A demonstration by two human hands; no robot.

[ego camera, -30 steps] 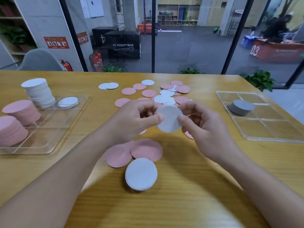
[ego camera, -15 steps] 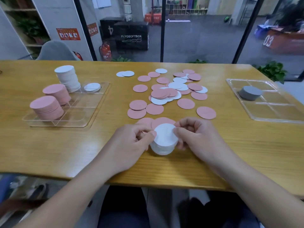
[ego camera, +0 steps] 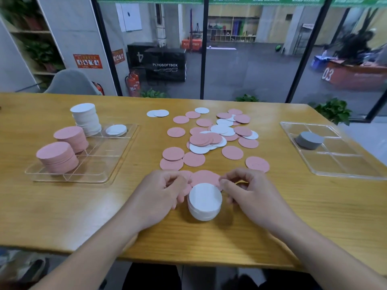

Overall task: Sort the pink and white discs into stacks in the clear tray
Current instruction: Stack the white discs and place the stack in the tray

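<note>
A short stack of white discs (ego camera: 205,200) stands on the table near the front edge, partly over two pink discs (ego camera: 204,176). My left hand (ego camera: 161,193) and my right hand (ego camera: 248,191) flank it, fingers loosely curled at its sides and holding nothing. Loose pink and white discs (ego camera: 211,135) lie scattered across the table's middle. The clear tray (ego camera: 100,158) at the left holds a tall white stack (ego camera: 85,118), a low white stack (ego camera: 116,130) and two pink stacks (ego camera: 71,138) (ego camera: 56,156).
A second clear tray (ego camera: 339,164) at the right holds a grey disc stack (ego camera: 309,139). The wooden table (ego camera: 272,237) ends close to my body. A grey chair (ego camera: 71,82) stands behind the far left edge, before glass walls.
A second ago both hands held one white disc up in the air. It now lies on top of the white stack, and my thumbs have come off it.
</note>
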